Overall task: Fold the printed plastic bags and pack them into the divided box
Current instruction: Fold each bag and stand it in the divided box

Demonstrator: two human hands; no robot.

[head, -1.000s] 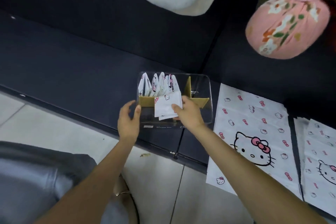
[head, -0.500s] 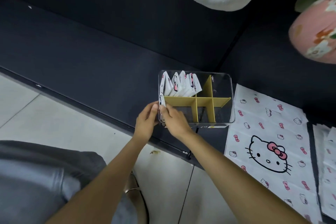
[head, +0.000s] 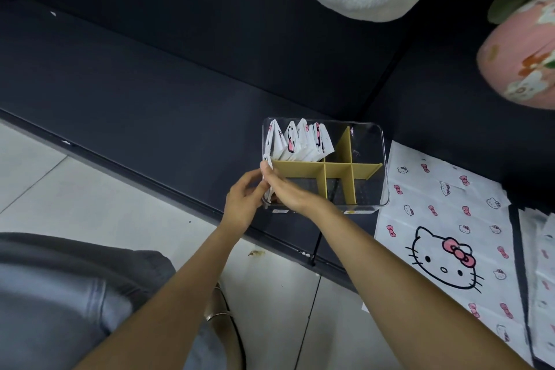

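Left hand point(head: 244, 207) and right hand point(head: 285, 189): brought together, pinching 1 folded white printed plastic bag point(head: 268, 170), which is being seated in the near-left compartment of the clear, yellow-divided plastic box point(head: 372, 126). Next judged: release; 1 flat printed bag point(head: 444, 237) to be fetched.

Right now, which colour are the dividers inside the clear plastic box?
The dividers are mustard yellow, in the head view.

folded bag point(head: 268, 177): mostly hidden by right hand point(head: 288, 192) | pink cushion point(head: 519, 57): cut off right
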